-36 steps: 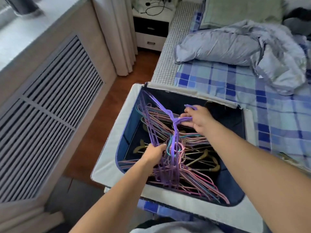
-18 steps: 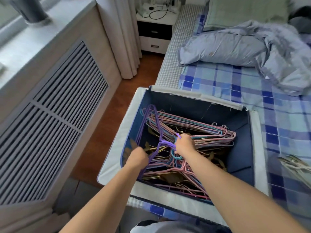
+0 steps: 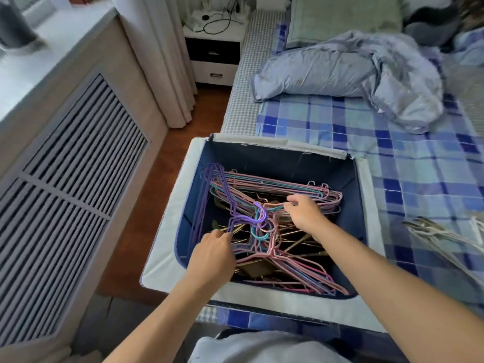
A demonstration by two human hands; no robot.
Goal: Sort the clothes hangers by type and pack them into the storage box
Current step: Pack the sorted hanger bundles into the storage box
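Beside the checked bed (image 3: pixel 408 163), coloured wire hangers (image 3: pixel 264 195) are held inside the storage box (image 3: pixel 170 231), pinched near their hooks by the right hand (image 3: pixel 303 213) and gripped at the purple shoulder by the left hand (image 3: pixel 212 252).

I can read no text, label or number anywhere; the nightstand (image 3: pixel 213 52) clutter may be too blurred.
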